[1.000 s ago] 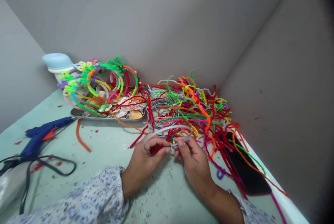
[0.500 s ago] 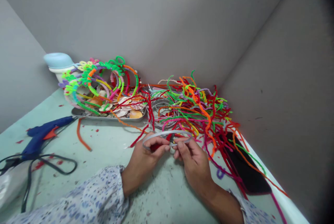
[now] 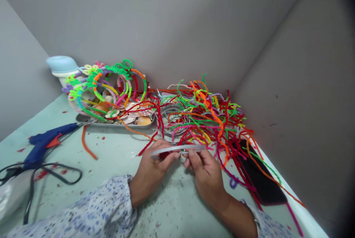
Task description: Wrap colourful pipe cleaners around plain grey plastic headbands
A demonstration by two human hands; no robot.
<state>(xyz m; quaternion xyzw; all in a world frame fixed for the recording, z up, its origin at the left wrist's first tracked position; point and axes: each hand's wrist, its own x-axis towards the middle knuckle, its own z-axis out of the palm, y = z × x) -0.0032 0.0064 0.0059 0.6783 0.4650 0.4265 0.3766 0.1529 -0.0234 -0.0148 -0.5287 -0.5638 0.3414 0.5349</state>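
Observation:
A thin grey hoop-shaped band (image 3: 177,149), like a plain headband, is held between my two hands just above the table. My left hand (image 3: 154,167) is closed around its left side, thumb and fingers pinching near the ends. On the other side, my right hand (image 3: 206,173) pinches the band with thumb and forefinger, fingertips close to those of the left. Something red shows under the left fingers, but its kind is hidden. Right behind the hands lies a tangled heap of coloured pipe cleaners (image 3: 212,114) beside a coil of silver wire (image 3: 173,119).
A metal tray (image 3: 130,125) of shells stands at the back left, with finished pipe-cleaner headbands (image 3: 111,79) on it. A blue glue gun (image 3: 47,143) with a black cord lies at left, near a blue-lidded bottle (image 3: 63,66). A dark phone (image 3: 263,179) lies at right.
The band has tipped, so its arc now sits lower and looks flatter. Both hands stay in nearly the same place and keep their grip.

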